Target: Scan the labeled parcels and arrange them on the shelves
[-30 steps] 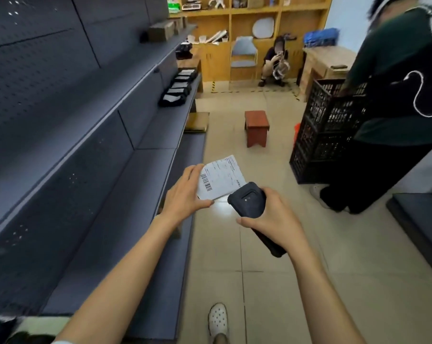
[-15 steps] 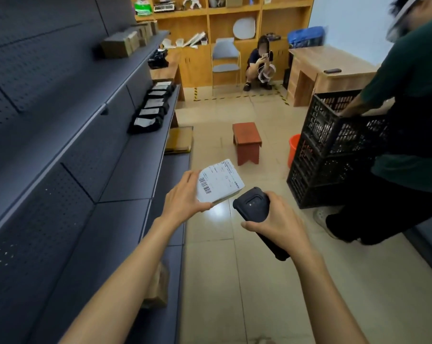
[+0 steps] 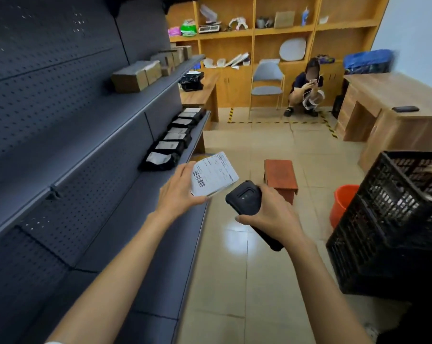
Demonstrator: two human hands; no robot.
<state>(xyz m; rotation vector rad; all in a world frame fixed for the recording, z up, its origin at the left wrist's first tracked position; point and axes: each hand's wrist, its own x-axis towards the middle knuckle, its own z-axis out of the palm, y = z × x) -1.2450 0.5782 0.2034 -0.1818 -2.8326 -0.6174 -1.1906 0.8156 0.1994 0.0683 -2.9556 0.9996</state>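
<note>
the long dark grey perforated metal shelving (image 3: 90,150) runs along the side of the left fingers and takes up most of the view; its middle shelf, beyond the left fingertips, already carries a row of black labelled parcel bags (image 3: 171,142) laid one behind another, and the shelf above carries brown cardboard boxes (image 3: 138,75) lined up toward the far end; that much of the arranging looks done, though whether each was scanned cannot be told; the near stretch of the middle shelf, just below and beside the left fingers, has nothing on it that shows, so room is left for more.

out past the right knuckles stand the stacked black plastic lattice crates (image 3: 388,219), with another person's fingertips showing at the top rim; what they hold is too dark to tell, so how many parcels remain is a guess; an orange plastic bucket (image 3: 342,203) sits just beside the crates, and a small red-brown wooden stool (image 3: 280,178) stands on the tiled floor directly beyond the right fingers.

the flat white parcel with a barcoded shipping label (image 3: 213,176) is held up in the air by the left hand (image 3: 179,194), thumb under its near edge and fingers curled behind it, label facing up; the right hand (image 3: 272,214) is wrapped around the black handheld scanner (image 3: 247,199), whose head sits just beside the parcel's lower corner; by my reading this parcel is at the scanning step and not yet shelved.
</note>
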